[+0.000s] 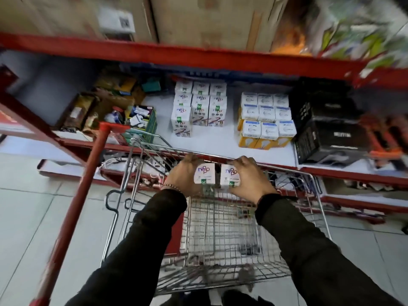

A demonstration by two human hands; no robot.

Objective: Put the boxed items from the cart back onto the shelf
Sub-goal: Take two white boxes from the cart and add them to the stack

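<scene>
My left hand (182,176) grips a small white box (204,175) with purple lettering. My right hand (249,180) grips a second, matching white box (229,175) right beside the first. Both boxes hover side by side above the far end of the wire cart (220,235), just before the red front edge of the white shelf (212,138). On that shelf stands a stack of the same white boxes (199,107), several deep. The cart's basket below my hands looks almost bare, though blur hides detail.
White and yellow bulb boxes (266,122) stand right of the stack. A black crate (326,129) sits farther right. Mixed clutter (110,107) fills the shelf's left. A red upright post (72,217) slants at left. Cardboard cartons (198,16) rest on the shelf above.
</scene>
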